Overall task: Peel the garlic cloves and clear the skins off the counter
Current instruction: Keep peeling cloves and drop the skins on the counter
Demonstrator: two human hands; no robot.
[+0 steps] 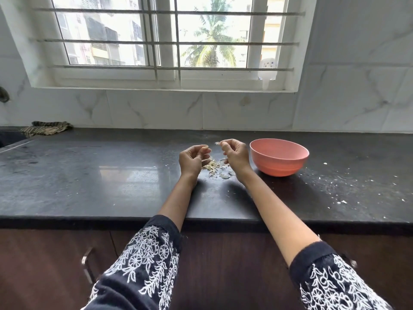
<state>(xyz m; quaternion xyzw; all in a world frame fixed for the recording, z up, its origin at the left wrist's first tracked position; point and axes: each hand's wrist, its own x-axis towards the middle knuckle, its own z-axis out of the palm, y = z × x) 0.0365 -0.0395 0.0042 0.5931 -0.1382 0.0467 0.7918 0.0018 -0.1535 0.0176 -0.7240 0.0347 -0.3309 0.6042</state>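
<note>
My left hand (192, 159) hovers over the black counter (89, 175) and pinches a pale garlic clove (204, 148) at its fingertips. Just to its right, my right hand (236, 155) pinches a thin flake of garlic skin (217, 143) pulled away from the clove. Beneath and between both hands lies a small heap of papery garlic skins (215, 167) on the counter. A pink bowl (279, 156) stands right of my right hand; its inside is hidden from this angle.
White crumbs (342, 201) speckle the counter's right part. A striped cloth (48, 128) lies at the back left beside a sink edge (9, 142). A tiled wall and barred window rise behind the counter. Dark cabinet doors sit below the front edge.
</note>
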